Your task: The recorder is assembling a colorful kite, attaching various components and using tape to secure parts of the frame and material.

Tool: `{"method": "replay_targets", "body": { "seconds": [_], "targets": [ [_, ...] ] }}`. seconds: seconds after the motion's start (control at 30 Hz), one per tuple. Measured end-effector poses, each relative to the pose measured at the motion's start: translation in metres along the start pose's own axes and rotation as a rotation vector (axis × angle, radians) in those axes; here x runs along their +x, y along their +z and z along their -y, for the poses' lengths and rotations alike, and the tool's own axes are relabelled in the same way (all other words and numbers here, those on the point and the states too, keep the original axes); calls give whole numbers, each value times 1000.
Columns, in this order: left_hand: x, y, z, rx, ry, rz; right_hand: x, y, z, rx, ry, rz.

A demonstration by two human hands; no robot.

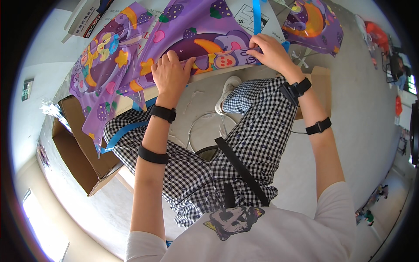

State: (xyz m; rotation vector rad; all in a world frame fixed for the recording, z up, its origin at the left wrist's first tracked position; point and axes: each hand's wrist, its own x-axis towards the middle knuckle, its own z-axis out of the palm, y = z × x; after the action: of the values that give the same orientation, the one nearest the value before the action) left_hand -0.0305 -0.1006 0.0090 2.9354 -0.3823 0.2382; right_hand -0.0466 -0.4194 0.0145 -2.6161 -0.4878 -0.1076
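Note:
A glossy purple plastic sheet, printed with strawberries, moons and cartoon animals, lies over a white surface before me. Its near edge is folded into a narrow band. My left hand is closed on the left part of this band, fingers curled over it and thumb along it. At the band's right end, my right hand pinches the plastic between thumb and forefinger. More purple printed plastic hangs crumpled on the left, and another piece lies at the far right.
A blue strap crosses the surface near my right hand. An open cardboard box stands left of my knees; brown cardboard is at the right. A wire loop lies on the floor between my legs. People are in the distance at right.

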Motion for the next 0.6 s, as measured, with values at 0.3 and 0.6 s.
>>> {"method": "replay_targets", "body": {
  "seconds": [0.3,0.6],
  "targets": [
    [1,3,-5,89,-67,-50,-2,7,12,-184,-57,-110],
    [1,7,-6,78,-88,-115,-17,66,103,-53,-167,-95]
  ]
}}
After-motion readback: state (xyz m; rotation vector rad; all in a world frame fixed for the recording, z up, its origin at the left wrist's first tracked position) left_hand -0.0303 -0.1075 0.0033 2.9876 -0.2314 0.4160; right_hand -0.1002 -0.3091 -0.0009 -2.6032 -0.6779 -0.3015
